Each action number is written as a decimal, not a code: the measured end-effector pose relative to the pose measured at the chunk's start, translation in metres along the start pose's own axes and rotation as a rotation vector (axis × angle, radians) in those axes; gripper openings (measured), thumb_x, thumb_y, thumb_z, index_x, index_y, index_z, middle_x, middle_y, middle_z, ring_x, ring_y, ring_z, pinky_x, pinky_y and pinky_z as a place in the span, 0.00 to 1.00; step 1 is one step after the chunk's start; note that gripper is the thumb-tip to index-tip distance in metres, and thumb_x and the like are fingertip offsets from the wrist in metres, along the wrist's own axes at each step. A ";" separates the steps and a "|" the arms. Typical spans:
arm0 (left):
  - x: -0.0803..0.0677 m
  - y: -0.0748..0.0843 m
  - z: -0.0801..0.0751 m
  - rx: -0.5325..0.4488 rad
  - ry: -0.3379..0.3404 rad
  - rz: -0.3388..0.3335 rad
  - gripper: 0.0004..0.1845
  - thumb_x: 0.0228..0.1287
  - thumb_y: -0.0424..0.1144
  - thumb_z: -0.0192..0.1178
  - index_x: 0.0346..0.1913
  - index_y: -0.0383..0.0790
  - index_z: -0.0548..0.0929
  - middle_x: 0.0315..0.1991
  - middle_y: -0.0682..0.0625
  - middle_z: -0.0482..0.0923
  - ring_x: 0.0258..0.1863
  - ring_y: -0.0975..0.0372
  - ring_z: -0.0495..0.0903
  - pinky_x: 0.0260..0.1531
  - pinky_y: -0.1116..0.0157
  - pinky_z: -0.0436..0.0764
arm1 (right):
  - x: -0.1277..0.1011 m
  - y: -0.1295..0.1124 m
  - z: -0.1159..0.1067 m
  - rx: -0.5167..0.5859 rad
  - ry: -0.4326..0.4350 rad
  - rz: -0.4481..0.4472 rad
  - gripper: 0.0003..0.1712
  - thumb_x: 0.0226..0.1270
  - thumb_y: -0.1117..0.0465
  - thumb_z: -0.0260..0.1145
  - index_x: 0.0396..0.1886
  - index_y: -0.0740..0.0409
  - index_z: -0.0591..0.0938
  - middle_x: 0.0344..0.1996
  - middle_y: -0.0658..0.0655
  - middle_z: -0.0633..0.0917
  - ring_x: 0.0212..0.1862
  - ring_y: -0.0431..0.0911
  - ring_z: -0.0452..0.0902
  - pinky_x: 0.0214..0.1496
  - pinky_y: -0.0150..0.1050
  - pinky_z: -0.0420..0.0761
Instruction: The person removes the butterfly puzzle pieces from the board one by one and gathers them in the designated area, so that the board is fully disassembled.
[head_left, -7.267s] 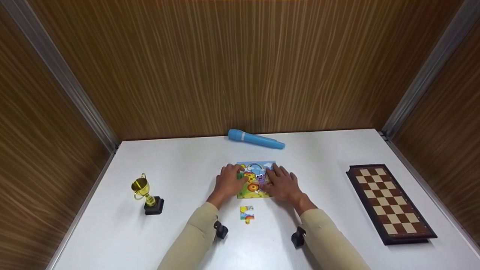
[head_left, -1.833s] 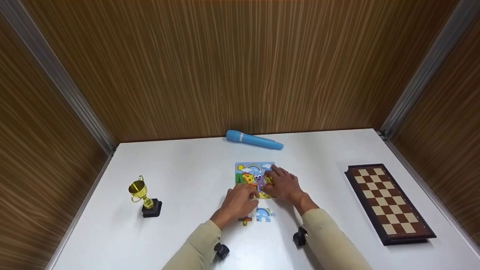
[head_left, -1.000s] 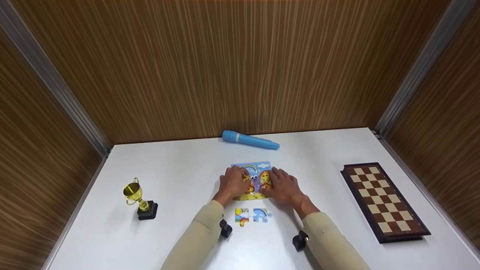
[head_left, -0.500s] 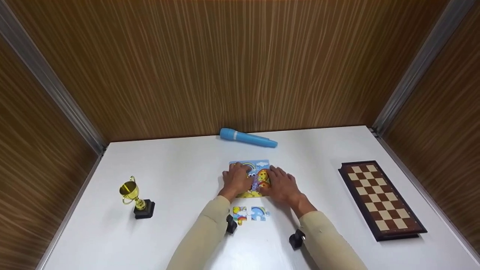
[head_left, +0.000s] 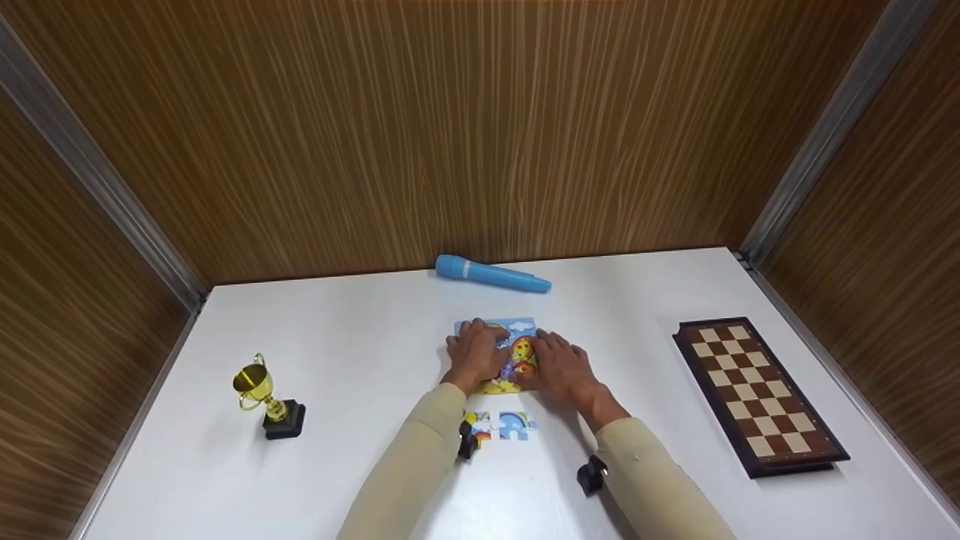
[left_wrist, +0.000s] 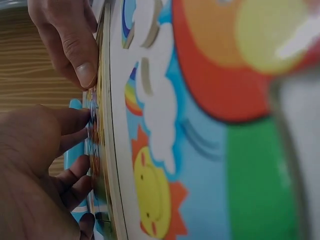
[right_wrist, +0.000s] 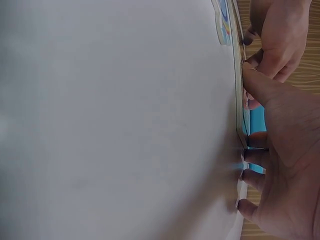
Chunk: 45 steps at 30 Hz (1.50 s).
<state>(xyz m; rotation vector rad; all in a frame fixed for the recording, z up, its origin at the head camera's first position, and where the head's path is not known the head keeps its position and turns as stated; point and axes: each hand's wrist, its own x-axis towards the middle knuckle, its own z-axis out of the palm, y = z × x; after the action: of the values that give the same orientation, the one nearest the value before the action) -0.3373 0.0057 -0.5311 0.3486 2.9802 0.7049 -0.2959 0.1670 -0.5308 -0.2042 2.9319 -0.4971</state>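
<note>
A colourful cartoon jigsaw puzzle (head_left: 516,335) lies flat in the middle of the white table (head_left: 360,352). My left hand (head_left: 472,354) rests on its left half and my right hand (head_left: 559,364) on its right half, fingers laid fairly straight on the picture. The left wrist view shows my left hand (left_wrist: 40,175) against the puzzle's edge (left_wrist: 103,150), the other hand's fingertips (left_wrist: 75,45) just above. My right hand (right_wrist: 285,175) lies on the puzzle (right_wrist: 241,105) in the right wrist view. Two loose pieces (head_left: 504,425) lie side by side nearer to me, between my sleeves.
A blue cylindrical torch-like object (head_left: 491,274) lies by the back wall. A small gold trophy (head_left: 264,396) stands at the left. A folded chessboard (head_left: 757,394) lies at the right. Wood-panelled walls close in three sides.
My left hand left the loose pieces near me and went back onto the puzzle's left half. Two pieces now lie loose where one lay. In the last half second both hands barely moved.
</note>
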 end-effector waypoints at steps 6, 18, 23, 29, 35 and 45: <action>0.003 0.003 -0.001 0.002 -0.003 -0.049 0.19 0.65 0.53 0.59 0.56 0.54 0.82 0.54 0.50 0.75 0.53 0.55 0.67 0.55 0.49 0.62 | 0.000 0.001 -0.002 0.004 -0.006 -0.016 0.50 0.59 0.31 0.62 0.74 0.51 0.61 0.76 0.57 0.57 0.77 0.56 0.49 0.73 0.61 0.53; 0.009 0.010 0.006 0.001 -0.003 -0.079 0.13 0.66 0.45 0.60 0.51 0.48 0.83 0.51 0.49 0.76 0.55 0.54 0.68 0.59 0.44 0.59 | 0.001 0.005 -0.002 0.047 -0.026 -0.008 0.49 0.58 0.32 0.64 0.74 0.50 0.62 0.76 0.56 0.59 0.77 0.55 0.50 0.73 0.60 0.52; 0.008 0.008 0.006 -0.021 0.015 -0.091 0.11 0.65 0.44 0.60 0.48 0.49 0.82 0.48 0.50 0.78 0.53 0.55 0.70 0.57 0.46 0.60 | 0.001 0.005 -0.002 0.042 -0.026 -0.017 0.50 0.57 0.32 0.64 0.73 0.51 0.63 0.75 0.57 0.60 0.77 0.55 0.51 0.73 0.59 0.53; 0.009 0.006 0.006 -0.053 0.033 -0.072 0.12 0.64 0.50 0.62 0.47 0.50 0.83 0.46 0.52 0.81 0.50 0.57 0.71 0.55 0.48 0.60 | 0.001 0.007 -0.003 0.042 -0.031 -0.014 0.50 0.58 0.32 0.63 0.74 0.51 0.62 0.76 0.56 0.59 0.77 0.55 0.50 0.74 0.59 0.52; 0.011 0.002 0.007 -0.120 0.057 -0.056 0.09 0.64 0.47 0.63 0.45 0.51 0.82 0.37 0.56 0.82 0.44 0.60 0.72 0.53 0.50 0.58 | 0.002 0.007 -0.002 0.033 -0.032 -0.021 0.50 0.58 0.32 0.63 0.73 0.51 0.62 0.76 0.56 0.59 0.77 0.55 0.50 0.73 0.59 0.53; 0.012 0.000 0.004 -0.150 0.085 -0.047 0.22 0.65 0.42 0.60 0.60 0.55 0.71 0.38 0.56 0.81 0.45 0.59 0.75 0.54 0.49 0.60 | 0.003 0.008 -0.004 0.024 -0.029 -0.015 0.49 0.59 0.31 0.62 0.74 0.51 0.62 0.76 0.57 0.58 0.77 0.55 0.50 0.73 0.60 0.53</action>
<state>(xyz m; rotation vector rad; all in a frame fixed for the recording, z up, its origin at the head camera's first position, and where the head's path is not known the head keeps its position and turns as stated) -0.3483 0.0105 -0.5351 0.2451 2.9781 0.9533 -0.3000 0.1756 -0.5306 -0.2283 2.8972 -0.5264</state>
